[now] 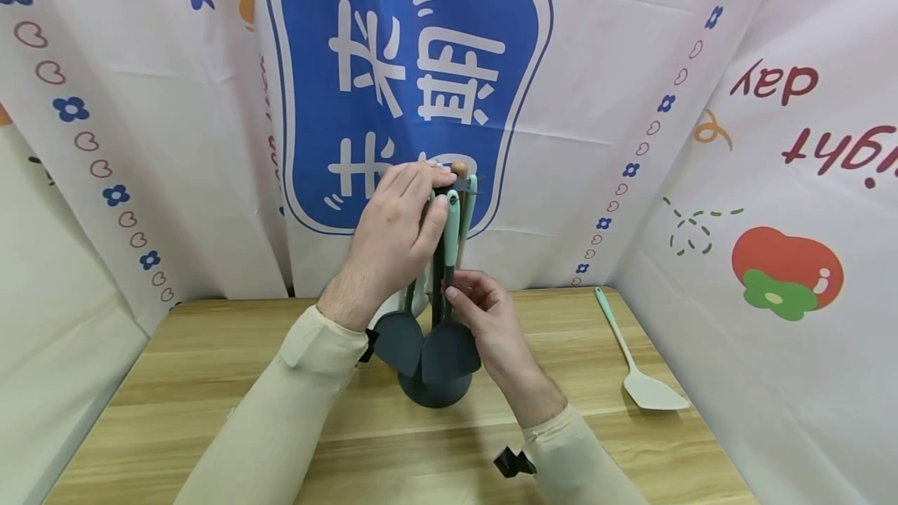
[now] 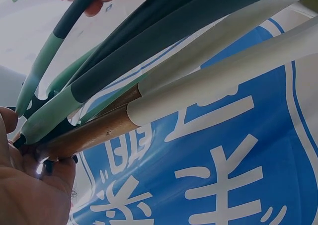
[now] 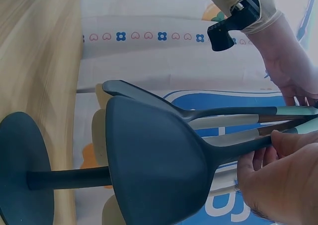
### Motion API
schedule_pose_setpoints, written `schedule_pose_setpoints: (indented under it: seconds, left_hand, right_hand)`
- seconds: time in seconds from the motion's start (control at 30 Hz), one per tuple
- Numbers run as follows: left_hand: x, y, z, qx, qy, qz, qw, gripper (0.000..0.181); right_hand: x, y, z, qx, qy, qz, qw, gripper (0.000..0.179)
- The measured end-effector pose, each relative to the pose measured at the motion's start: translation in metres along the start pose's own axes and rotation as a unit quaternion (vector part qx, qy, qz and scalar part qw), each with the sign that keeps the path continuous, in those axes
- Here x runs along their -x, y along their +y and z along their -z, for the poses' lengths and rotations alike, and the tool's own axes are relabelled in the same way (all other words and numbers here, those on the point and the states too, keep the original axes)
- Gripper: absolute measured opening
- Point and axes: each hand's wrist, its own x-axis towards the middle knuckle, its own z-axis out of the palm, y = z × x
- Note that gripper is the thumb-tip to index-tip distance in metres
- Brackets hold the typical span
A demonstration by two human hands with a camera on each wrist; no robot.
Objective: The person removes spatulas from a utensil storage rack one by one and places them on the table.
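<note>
A dark utensil stand with a round base (image 1: 435, 394) stands on the table, several kitchen utensils hanging from its top. My left hand (image 1: 400, 213) grips the top of this stand, fingers over it beside the handle ends. With thumb and fingers, my right hand (image 1: 491, 322) pinches the shaft of a dark turner (image 1: 450, 351) with a mint handle end; its wide blade hangs down at the front. A second dark turner (image 1: 398, 341) hangs to its left. In the left wrist view, pale utensils with wooden-look handles (image 2: 94, 133) hang behind the mint-ended ones.
On the right of the wooden table (image 1: 245, 380) lies a pale turner (image 1: 652, 392) with a mint handle, near the edge. A printed white and blue cloth (image 1: 421, 61) hangs close behind the stand, and more cloth (image 1: 779, 178) closes the right side.
</note>
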Motion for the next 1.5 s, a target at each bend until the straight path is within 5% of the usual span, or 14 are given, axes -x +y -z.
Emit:
schedule_pose_setpoints:
  seconds: [1.5]
  left_hand:
    - [0.000, 0.000, -0.001, 0.003, -0.006, 0.012, 0.9999, 0.053]
  right_hand:
    - [0.018, -0.014, 0.007, 0.023, -0.003, 0.021, 0.9995, 0.029]
